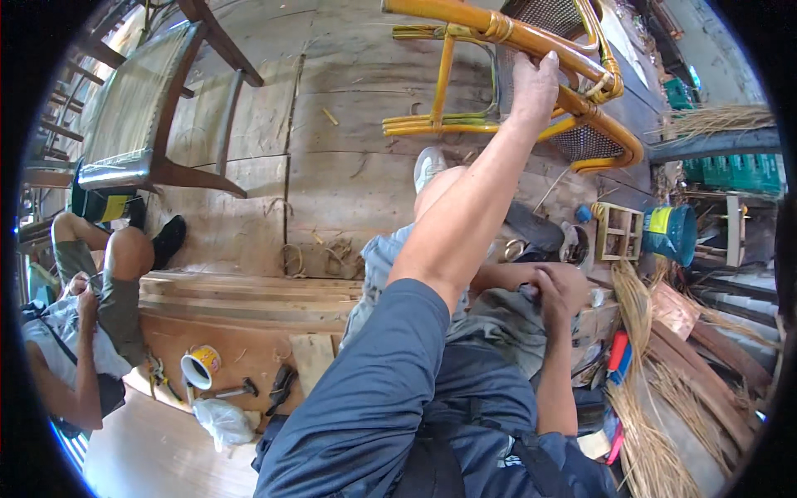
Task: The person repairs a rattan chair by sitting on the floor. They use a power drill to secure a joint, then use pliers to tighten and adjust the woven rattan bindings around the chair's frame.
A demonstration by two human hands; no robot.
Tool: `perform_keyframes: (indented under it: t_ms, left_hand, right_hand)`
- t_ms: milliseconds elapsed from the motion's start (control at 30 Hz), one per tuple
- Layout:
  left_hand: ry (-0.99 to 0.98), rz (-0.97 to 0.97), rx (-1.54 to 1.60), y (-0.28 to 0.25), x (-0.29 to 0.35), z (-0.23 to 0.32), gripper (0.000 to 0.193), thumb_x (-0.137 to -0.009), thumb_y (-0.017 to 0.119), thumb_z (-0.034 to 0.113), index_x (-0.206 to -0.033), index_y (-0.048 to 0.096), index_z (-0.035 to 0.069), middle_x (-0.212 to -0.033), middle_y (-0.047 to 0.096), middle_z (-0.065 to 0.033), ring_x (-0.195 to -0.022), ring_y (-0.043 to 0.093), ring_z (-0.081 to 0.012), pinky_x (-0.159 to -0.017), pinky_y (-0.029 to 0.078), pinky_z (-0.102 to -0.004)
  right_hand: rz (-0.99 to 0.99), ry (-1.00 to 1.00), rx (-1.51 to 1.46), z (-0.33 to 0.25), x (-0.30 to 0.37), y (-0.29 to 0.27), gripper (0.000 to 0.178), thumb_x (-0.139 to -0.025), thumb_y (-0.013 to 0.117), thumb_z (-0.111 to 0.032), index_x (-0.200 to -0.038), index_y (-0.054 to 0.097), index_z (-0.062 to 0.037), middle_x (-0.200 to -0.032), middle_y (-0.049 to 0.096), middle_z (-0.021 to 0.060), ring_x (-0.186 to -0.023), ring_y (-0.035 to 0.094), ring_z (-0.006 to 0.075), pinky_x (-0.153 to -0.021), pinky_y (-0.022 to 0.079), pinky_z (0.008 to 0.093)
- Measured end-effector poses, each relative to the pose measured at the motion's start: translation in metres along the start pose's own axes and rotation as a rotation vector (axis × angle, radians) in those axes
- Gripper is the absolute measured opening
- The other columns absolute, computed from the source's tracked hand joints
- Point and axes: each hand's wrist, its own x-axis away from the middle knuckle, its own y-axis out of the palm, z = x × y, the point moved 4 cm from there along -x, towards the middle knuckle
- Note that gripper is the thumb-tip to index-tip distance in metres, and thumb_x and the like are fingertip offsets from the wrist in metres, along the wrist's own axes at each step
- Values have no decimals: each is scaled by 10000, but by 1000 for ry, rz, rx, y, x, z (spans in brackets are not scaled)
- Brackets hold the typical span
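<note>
A yellow-brown rattan chair [598, 108] with dark woven mesh panels lies tipped at the upper right. My left arm stretches up across the middle, and my left hand [535, 83] is closed round one of its thick poles. The thumb shows on the pole, while the other fingers are partly hidden behind it. Lower right, my right hand [550, 292] rests on my bent right knee, fingers loosely spread and holding nothing. Between my legs and the chair, one light-coloured shoe [429, 169] stands on the wooden floor.
At left sits another person [79, 340], hands together, beside a dark wooden chair with a woven seat [133, 108]. A yellow-white tin [200, 366], hammer [241, 389] and plastic bag [224, 423] lie lower left. Straw-like strands [635, 390] and a teal bucket [674, 234] are at right.
</note>
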Motion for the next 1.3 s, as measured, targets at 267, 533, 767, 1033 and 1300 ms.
perform_keyframes:
  t_ms: [267, 533, 767, 1033, 1300]
  left_hand:
    - [224, 136, -434, 35, -57, 22, 383, -862, 579, 289, -1070, 495, -21, -980, 619, -237, -950, 575, -412, -861, 418, -463]
    - [169, 86, -622, 59, -121, 39, 427, -855, 583, 390, -1018, 549, -3, -963, 632, -230, -950, 582, -404, -863, 405, -482]
    - [310, 82, -1145, 64, -172, 54, 624, -851, 470, 575, -1045, 642, 7, -1118, 604, -207, -1119, 491, -366, -972, 290, -527]
    - [423, 82, -1210, 65, -178, 58, 708, -848, 438, 612, -1113, 628, -16, -1214, 540, -234, -1242, 376, -406, -1038, 191, -578]
    - [-61, -289, -763, 33, -120, 63, 566, -844, 601, 434, -1127, 583, -55, -1139, 581, -187, -1097, 524, -274, -948, 380, -379]
  right_hand:
    - [529, -170, 848, 31, 7, -70, 259, -856, 565, -120, -1083, 579, 4, -948, 610, 159, -848, 569, 287, -765, 460, 384]
    - [658, -210, 910, 36, -19, -71, 173, -839, 572, -125, -963, 628, -17, -832, 582, 148, -788, 545, 307, -728, 443, 414]
    - [686, -189, 875, 34, -30, -73, 104, -823, 577, -92, -898, 633, -47, -773, 573, 117, -758, 549, 282, -702, 444, 382]
    - [688, -178, 845, 38, -35, -77, 104, -815, 579, -86, -888, 632, -35, -822, 608, 133, -780, 560, 300, -736, 444, 388]
    - [660, -186, 765, 22, -36, -65, 137, -843, 552, -101, -919, 623, -12, -860, 623, 159, -844, 588, 320, -765, 453, 402]
